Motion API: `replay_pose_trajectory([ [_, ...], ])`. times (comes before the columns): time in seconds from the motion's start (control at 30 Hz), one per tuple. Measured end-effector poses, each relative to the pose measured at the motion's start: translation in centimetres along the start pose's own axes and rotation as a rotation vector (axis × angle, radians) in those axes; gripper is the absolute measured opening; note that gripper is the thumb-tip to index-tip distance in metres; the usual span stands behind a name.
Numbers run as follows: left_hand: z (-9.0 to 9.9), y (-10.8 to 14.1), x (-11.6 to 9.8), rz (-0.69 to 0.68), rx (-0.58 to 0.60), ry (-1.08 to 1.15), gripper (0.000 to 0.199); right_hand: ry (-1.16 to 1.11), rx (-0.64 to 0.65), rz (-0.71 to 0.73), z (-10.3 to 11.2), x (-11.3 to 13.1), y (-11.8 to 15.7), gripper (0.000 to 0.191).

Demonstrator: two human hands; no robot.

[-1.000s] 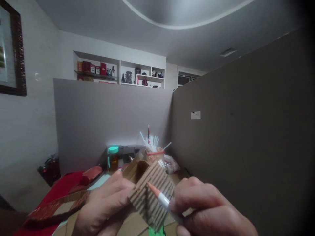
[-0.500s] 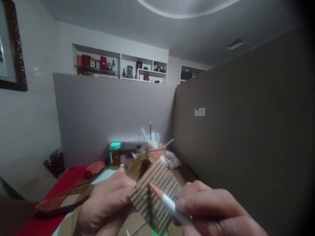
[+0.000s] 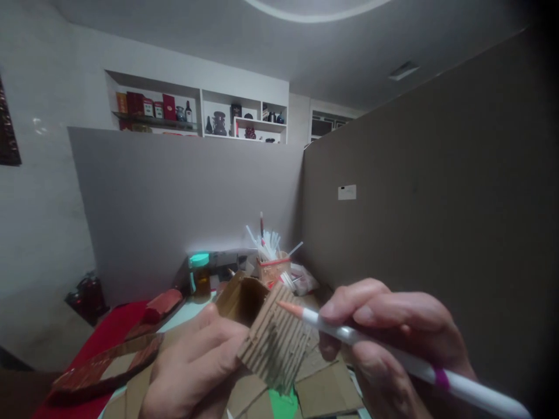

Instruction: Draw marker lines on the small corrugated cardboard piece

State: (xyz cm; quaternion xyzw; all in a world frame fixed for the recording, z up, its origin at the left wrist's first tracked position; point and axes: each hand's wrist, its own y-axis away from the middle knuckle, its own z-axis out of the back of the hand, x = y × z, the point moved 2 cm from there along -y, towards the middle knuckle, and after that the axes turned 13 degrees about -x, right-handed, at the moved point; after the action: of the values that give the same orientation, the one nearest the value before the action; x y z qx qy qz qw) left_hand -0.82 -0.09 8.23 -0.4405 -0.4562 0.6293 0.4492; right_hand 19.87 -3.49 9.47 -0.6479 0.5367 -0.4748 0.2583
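A small cardboard box [image 3: 279, 340] is tilted in front of me, its ridged corrugated side facing up and its dark hollow opening toward the far left. My left hand [image 3: 196, 361] grips it by the near left edge. Between the thumb and fingers of my right hand [image 3: 393, 331] is a white paintbrush [image 3: 371, 343] with a purple band and an orange-brown tip. The tip lies at the upper part of the ridged side; whether it touches is hard to tell. Part of the left fingers is hidden behind the box.
Behind the box stand a straw-filled holder [image 3: 274, 269] and a bottle with a teal lid [image 3: 201, 279]. Cardboard pieces [image 3: 329, 390] and a green patch [image 3: 283, 402] lie below. A reddish-brown curved strip [image 3: 78, 372] rests at left. Grey partitions [image 3: 192, 198] enclose the table.
My right hand has moved up and right, and the paintbrush lies flatter, its tip higher on the ridged side. The box has turned a little, showing more of its opening. The view has shifted.
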Motion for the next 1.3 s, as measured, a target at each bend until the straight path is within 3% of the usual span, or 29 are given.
replay_pose_trajectory([
  [0.1, 0.6, 0.2, 0.8, -0.009, 0.106, -0.010, 0.039, 0.020, 0.176, -0.031, 0.9, -0.4, -1.3, 0.004],
  [0.23, 0.8, 0.2, 1.3, 0.008, 0.094, -0.017, 0.037, 0.088, 0.283, -0.077, 0.8, -0.4, -1.4, 0.020],
  [0.47, 0.5, 0.1, 0.8, -0.070, 0.051, -0.061, 0.041, 0.112, -0.014, -0.006, -1.4, 0.0, 0.9, 0.014],
  [0.7, 0.2, -0.1, 0.5, -0.070, 0.065, -0.079, 0.050, 0.182, -0.028, 0.044, -1.6, 0.2, 0.7, 0.017],
  [1.03, 0.0, 0.4, 0.5, -0.074, 0.096, -0.079, 0.045, 0.233, -0.043, 0.107, -1.3, 0.5, 0.9, 0.023],
  [1.2, -0.3, 0.6, 0.4, -0.214, 0.216, -0.131, 0.044, 0.261, -0.054, 0.192, -1.0, 0.7, 0.6, 0.023],
  [1.3, 0.1, 0.6, 0.5, -0.162, 0.105, -0.130, 0.054, 0.273, 0.060, 0.224, -0.7, 0.9, 0.4, 0.025],
])
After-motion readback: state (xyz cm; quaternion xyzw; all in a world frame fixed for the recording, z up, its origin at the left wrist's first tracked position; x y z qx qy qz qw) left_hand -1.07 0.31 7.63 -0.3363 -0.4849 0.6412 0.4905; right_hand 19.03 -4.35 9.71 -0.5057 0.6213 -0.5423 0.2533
